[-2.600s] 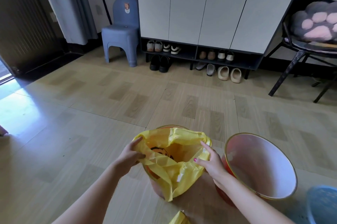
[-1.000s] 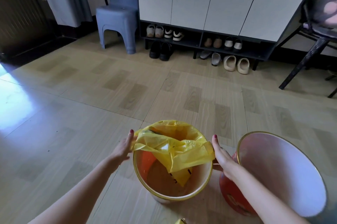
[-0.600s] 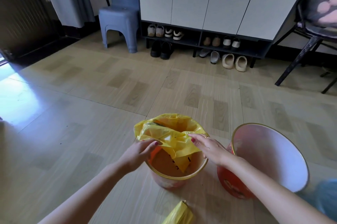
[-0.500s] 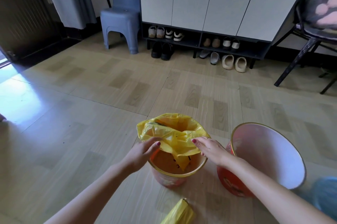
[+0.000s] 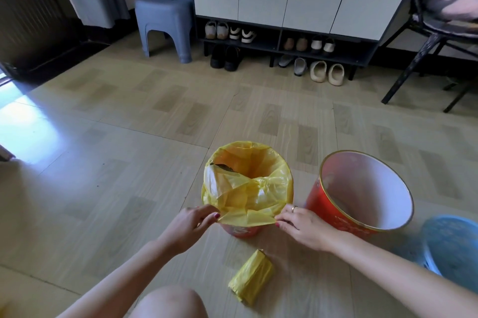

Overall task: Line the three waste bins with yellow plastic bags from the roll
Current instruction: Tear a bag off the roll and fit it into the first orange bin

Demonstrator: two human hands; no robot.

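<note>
You get daylight from the left doorway, with a blown-out glare patch on the floor [image 5: 25, 129]. The room is evenly bright otherwise, with soft shadows. Wide-angle bending at the edges; the blue bin [image 5: 452, 250] at the right edge looks smeared.

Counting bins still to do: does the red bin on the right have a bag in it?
No, the red bin shows only its bare pale inside, no yellow plastic.

Both hands' grip [image 5: 190, 224] [image 5: 301, 226] on yellow bag [image 5: 245, 198] over bin [image 5: 241, 230]
</note>
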